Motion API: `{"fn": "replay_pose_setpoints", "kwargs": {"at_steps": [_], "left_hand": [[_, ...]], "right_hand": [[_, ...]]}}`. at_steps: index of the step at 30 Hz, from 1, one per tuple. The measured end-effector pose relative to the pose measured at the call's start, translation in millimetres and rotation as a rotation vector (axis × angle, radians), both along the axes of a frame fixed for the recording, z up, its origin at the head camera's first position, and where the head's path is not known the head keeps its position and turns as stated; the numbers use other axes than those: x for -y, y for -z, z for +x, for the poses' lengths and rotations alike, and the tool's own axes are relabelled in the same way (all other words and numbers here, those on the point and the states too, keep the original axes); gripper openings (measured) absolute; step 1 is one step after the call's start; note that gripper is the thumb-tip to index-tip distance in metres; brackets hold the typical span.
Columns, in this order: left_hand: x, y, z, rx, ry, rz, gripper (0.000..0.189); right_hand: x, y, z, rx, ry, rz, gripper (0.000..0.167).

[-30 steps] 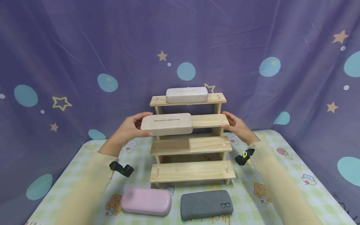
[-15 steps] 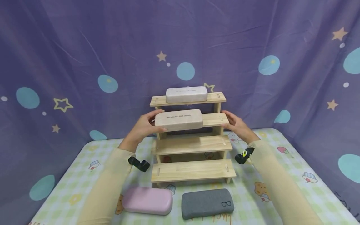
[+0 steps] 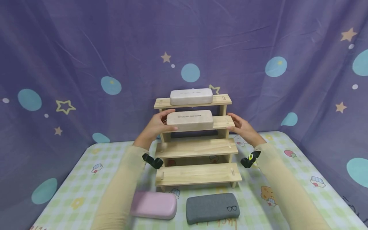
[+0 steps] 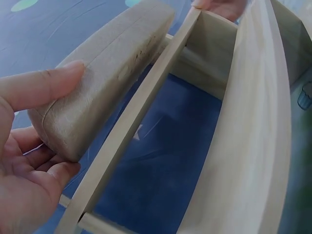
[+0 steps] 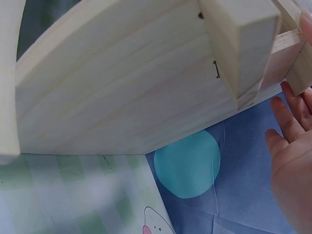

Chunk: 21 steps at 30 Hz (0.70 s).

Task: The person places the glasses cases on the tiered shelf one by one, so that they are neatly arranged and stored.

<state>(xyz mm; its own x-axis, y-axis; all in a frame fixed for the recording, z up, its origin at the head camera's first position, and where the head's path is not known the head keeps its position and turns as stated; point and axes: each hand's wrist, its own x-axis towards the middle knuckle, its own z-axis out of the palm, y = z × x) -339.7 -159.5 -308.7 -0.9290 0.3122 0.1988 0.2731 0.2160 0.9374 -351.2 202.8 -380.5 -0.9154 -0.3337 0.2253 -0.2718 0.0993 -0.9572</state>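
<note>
At the centre of the frame, the long beige box-shaped case with rounded corners (image 3: pixel 189 119) is at the second-highest board (image 3: pixel 223 121) of the pale four-tier wooden stand (image 3: pixel 198 174); whether they touch I cannot tell. Its long axis runs left to right, nearly level and along the board, lettered face up. In the left wrist view it slants from lower left to upper right. The left hand (image 3: pixel 156 125) pinches its left end, thumb and fingers parted by its thickness. The right hand (image 3: pixel 243 128), thumb in front, grips the board's right end
</note>
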Motion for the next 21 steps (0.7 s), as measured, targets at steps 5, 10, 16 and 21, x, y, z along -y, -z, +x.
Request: {"fn": "replay_pose_setpoints", "kwargs": {"at_steps": [5, 10, 16, 21], "left_hand": [[-6.2, 0.8, -2.8, 0.022, -0.005, 0.045, 0.077], [-10.0, 4.2, -7.4, 0.053, -0.022, 0.1, 0.079], [-13.0, 2.6, -10.5, 0.076, -0.057, 0.088, 0.08], [-14.4, 3.2, -10.9, 0.069, -0.05, 0.088, 0.08]], "right_hand": [[0.4, -1.5, 0.4, -0.004, -0.003, 0.004, 0.072], [0.4, -0.2, -0.1, 0.002, 0.0, 0.012, 0.071], [-1.0, 0.3, -1.3, -0.001, 0.002, 0.019, 0.071], [-0.1, -0.6, -1.0, 0.003, -0.001, 0.018, 0.071]]}}
